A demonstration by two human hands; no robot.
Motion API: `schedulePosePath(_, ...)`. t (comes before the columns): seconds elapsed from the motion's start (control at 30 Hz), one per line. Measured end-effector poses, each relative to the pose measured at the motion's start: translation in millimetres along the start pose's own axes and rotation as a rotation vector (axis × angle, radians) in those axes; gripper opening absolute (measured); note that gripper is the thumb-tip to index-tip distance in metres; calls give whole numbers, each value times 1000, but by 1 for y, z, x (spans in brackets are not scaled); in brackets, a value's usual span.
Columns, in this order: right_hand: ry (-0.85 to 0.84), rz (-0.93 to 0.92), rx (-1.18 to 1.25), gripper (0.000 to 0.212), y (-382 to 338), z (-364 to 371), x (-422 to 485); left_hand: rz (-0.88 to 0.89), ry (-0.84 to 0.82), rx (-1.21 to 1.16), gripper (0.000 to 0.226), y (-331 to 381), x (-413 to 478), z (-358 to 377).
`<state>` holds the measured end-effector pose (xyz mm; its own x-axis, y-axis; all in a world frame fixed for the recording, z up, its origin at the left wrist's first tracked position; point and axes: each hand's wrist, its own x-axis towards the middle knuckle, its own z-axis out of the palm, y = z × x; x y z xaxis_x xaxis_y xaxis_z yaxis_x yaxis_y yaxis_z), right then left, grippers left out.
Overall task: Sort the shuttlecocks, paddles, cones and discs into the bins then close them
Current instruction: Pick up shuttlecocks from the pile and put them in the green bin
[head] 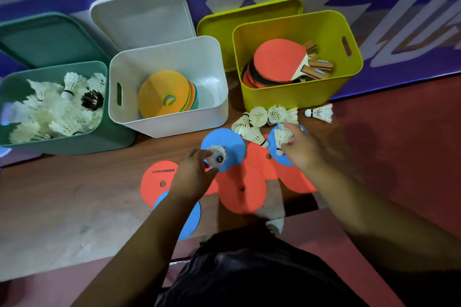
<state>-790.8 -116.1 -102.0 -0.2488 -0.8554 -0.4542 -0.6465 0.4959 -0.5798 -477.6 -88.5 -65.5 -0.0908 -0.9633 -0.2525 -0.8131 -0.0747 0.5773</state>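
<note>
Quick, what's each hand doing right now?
Left hand: pinching one shuttlecock.
Right hand: holding another shuttlecock.

2 bare forearms (139,237); black garment (249,269); white sock (275,225).

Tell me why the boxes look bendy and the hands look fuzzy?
Head view: the wide-angle lens bows the green bin, white bin and yellow bin outward; the left hand, its shuttlecock and the right hand are smeared with blur; the heaped shuttlecocks in the green bin glow washed-out white; the bottom corners sink into dark shadow.
</note>
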Motion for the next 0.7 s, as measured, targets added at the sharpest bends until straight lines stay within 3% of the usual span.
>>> schedulePosePath(0.13,4,-69,-77,59,7,2,2,-16,19,-39,41,21,-14,10)
schedulePosePath(0.23,-19,-44,-33,44,9,-2,2,-56,37,-63,41,33,-22,12)
schedulePosePath(0.37,-127,-77,-144,24,10,-7,5,-107,101,-56,39,48,-32,9)
schedulePosePath(0.5,-179,-180,-257,24,3,-13,5,-166,186,-96,35,60,-45,3)
schedulePosePath(0.7,-264,-331,-58,16,-55,-15,-19,-282,329,-284,31,58,-66,-24)
